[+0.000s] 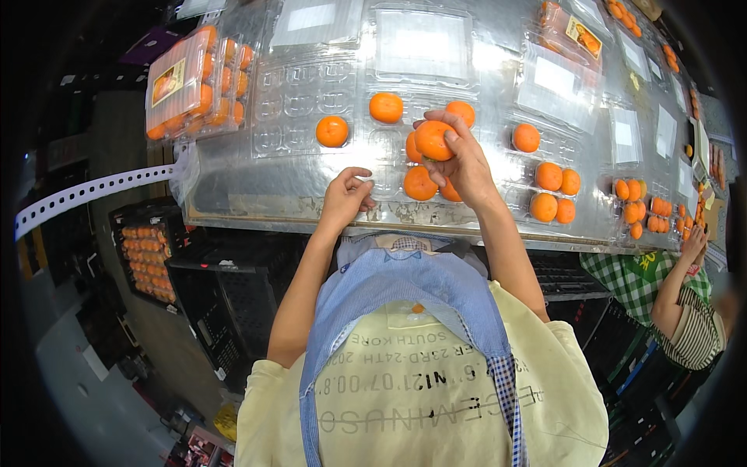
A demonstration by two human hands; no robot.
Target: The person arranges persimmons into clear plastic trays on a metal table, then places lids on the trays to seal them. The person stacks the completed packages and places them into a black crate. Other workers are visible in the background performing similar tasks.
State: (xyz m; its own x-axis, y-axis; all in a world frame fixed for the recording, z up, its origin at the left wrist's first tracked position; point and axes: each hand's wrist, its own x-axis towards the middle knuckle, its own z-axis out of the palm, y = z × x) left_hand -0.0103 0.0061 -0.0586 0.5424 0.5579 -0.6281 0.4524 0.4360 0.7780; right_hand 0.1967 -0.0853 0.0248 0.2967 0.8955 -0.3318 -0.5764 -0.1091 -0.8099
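Note:
My right hand (467,163) holds an orange persimmon (434,140) above a clear plastic clamshell tray (385,175). Several persimmons sit in that tray, one at its upper left (386,108) and another below the held fruit (420,183); my right hand partly covers others. The tray's raised lid (423,49) lies flat toward the far side. Over the metal table (262,204), near its front edge, my left hand (347,198) hovers left of the tray, fingers loosely bent and holding nothing. A second open clamshell (297,105) to the left has a single persimmon (332,131) at its right side.
Filled, labelled clamshells (195,84) stand at the table's left end. More part-filled trays (554,187) line the right. A co-worker in a green checked apron (630,280) works farther right. Black crates (227,303) stand below the table, and a perforated white strip (99,192) extends left.

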